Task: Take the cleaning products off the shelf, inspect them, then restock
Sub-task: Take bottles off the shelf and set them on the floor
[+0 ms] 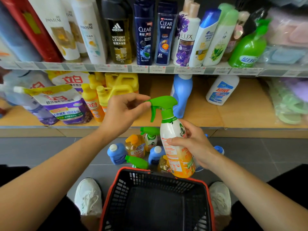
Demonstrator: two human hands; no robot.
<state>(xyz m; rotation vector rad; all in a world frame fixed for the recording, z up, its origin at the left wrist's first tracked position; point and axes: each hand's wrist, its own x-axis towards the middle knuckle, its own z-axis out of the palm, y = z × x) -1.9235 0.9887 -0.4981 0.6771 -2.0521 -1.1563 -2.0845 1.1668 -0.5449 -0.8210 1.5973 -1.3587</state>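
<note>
Shelf (116,68), Clear bottles (144,32), Lux bottle (185,40), spray bottle (170,132)

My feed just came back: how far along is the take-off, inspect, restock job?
Done: several bottles are off, grouped on the floor below the shelf, whose middle looks mostly bare. In hand: the right hand grips a spray bottle while the left hand pinches its nozzle, apparently inspecting. Left: the floor bottles probably need restocking; the basket looks empty.
</note>
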